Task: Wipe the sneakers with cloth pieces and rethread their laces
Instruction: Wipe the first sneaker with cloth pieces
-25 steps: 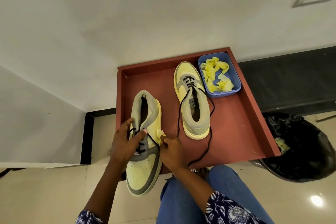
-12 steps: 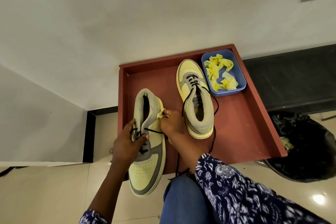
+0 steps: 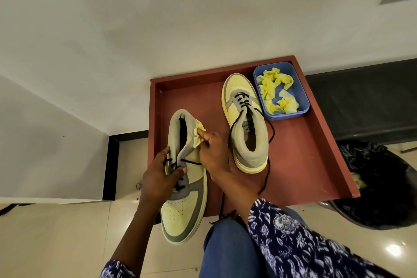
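My left hand grips a yellow-and-grey sneaker over its laced middle, toe pointing toward me, hanging over the near edge of a red-brown tray. My right hand pinches a small yellow cloth piece against the right side of this sneaker's grey collar. The second sneaker stands on the tray, toe away from me, with its black lace trailing loose toward my knee.
A blue tub holding several yellow cloth pieces sits in the tray's far right corner. A bin lined with a black bag stands on the floor to the right. A white wall lies behind, and my blue-jeaned knee is below.
My right hand has slid the yellow cloth from the sneaker's mid side up toward the heel collar. My left hand keeps its hold on the sneaker.
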### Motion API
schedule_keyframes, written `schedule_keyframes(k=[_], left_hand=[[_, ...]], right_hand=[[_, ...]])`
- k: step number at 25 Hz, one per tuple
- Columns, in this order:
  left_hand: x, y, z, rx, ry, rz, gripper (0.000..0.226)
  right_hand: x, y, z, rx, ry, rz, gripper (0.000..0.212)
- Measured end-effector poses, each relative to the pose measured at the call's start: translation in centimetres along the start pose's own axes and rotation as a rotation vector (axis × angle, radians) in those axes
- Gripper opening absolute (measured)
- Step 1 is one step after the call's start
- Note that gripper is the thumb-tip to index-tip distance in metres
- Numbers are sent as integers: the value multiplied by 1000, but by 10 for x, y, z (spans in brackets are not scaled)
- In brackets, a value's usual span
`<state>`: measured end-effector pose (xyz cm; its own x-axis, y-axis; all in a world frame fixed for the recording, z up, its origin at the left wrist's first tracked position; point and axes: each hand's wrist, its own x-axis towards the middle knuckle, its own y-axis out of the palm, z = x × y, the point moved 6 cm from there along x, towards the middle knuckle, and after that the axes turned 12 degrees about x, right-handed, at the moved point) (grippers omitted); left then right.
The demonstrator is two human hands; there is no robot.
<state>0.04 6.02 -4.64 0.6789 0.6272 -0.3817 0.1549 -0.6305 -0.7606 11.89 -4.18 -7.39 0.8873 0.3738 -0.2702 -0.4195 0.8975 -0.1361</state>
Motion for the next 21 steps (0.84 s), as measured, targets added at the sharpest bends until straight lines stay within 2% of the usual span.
schedule_keyframes(k=[6,9,16,21], left_hand=[[-1,0,-1,-8,16,2,63],[0,0,0,3,12,6,64],[2,0,2,-6,15,-8,60],[4,1,2,20,38,5,62]], right_hand=[[-54,13,-11,-47,-234,17,42],[-64,17,-17,-132,-274,29,47],[-26,9,-17,-66,-74,21,40],[14,4,-3,-106,14,57,40]])
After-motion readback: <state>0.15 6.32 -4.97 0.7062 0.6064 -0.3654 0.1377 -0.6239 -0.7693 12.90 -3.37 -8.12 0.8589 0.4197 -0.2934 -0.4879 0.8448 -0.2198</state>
